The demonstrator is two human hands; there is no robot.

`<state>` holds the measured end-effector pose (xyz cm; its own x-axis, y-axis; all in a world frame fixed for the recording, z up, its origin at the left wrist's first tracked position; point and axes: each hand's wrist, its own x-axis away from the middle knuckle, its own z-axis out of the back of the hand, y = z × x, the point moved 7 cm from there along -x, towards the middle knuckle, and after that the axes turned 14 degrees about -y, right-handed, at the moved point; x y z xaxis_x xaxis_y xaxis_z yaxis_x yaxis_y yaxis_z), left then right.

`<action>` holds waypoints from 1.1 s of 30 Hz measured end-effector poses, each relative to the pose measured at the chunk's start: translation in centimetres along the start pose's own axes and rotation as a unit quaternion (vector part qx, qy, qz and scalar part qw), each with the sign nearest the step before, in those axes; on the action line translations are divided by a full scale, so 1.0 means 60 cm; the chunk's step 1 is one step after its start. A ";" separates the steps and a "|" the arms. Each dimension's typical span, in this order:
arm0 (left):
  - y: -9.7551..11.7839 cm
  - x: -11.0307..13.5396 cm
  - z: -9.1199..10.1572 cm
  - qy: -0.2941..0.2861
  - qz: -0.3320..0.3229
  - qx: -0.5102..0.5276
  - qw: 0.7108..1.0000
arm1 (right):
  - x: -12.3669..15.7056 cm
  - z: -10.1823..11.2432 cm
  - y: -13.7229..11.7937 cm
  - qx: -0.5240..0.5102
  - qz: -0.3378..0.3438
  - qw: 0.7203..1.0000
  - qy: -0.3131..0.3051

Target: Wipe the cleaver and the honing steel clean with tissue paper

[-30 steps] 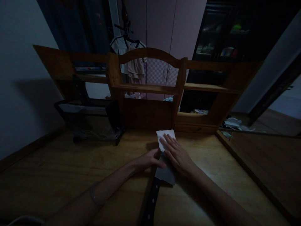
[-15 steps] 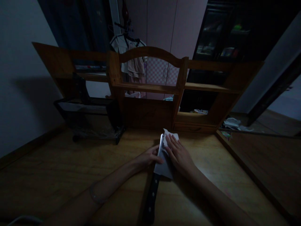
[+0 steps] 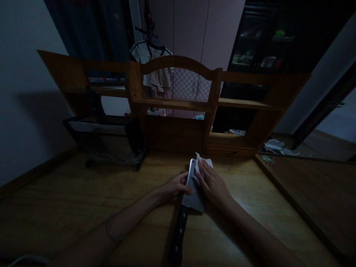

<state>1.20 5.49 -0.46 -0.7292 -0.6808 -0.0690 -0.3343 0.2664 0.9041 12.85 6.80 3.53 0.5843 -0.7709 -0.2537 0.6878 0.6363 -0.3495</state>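
A cleaver (image 3: 192,193) with a broad metal blade and a black riveted handle is held over the wooden desk, its handle pointing toward me. My left hand (image 3: 178,185) grips the blade from the left, thumb on the upper face and fingers beneath. My right hand (image 3: 213,183) presses a crumpled white tissue (image 3: 198,167) against the blade near its far end. The fingers of that hand lie over the tissue and cover part of it. A bracelet circles my left wrist.
A wooden shelf unit (image 3: 175,105) spans the back of the desk (image 3: 133,222). At the left stands a black knife holder (image 3: 102,137) with a dark handle sticking up. A white cable (image 3: 29,256) lies at the lower left. Clothes (image 3: 151,63) hang behind the shelf.
My right hand and the tissue have shifted slightly to the right, baring a little more of the blade's far corner. My left hand keeps its hold on the blade.
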 end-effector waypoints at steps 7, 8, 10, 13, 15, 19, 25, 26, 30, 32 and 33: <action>-0.001 -0.001 -0.006 -0.021 0.017 -0.034 0.999 | 0.000 0.009 -0.025 -0.007 0.048 0.998 -0.035; -0.001 -0.001 -0.006 -0.022 0.018 -0.036 0.999 | 0.001 0.009 -0.026 -0.008 0.051 0.998 -0.038; -0.002 -0.001 -0.004 -0.022 0.020 -0.043 0.999 | 0.001 0.008 -0.026 -0.012 0.056 0.998 -0.040; -0.008 -0.001 0.000 -0.014 0.026 -0.048 0.998 | 0.000 0.004 -0.024 -0.019 0.059 0.997 -0.043; -0.012 0.000 0.005 -0.003 0.027 -0.048 0.998 | -0.001 0.000 -0.026 -0.023 0.063 0.997 -0.049; -0.018 0.002 0.018 0.030 0.023 -0.039 0.999 | -0.001 -0.006 -0.038 -0.021 0.078 0.995 -0.066; -0.007 -0.001 0.025 0.049 -0.010 0.026 0.998 | 0.004 -0.002 -0.061 -0.034 0.115 0.988 -0.097; -0.006 0.000 0.027 0.057 -0.015 0.038 0.998 | 0.005 -0.002 -0.065 -0.039 0.121 0.986 -0.104; -0.010 0.004 0.036 0.079 -0.011 0.061 0.995 | 0.009 0.002 -0.077 -0.054 0.138 0.981 -0.127; -0.009 0.004 0.036 0.078 -0.018 0.062 0.995 | 0.010 0.005 -0.078 -0.051 0.145 0.979 -0.131; -0.008 0.003 0.036 0.077 -0.021 0.062 0.995 | 0.011 0.007 -0.075 -0.046 0.146 0.980 -0.129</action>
<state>-0.07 6.70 -1.84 -0.6159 -0.7872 -0.0324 -0.4417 0.3109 0.8416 10.31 3.45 5.34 0.8483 -0.5154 -0.1219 0.4401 0.8141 -0.3789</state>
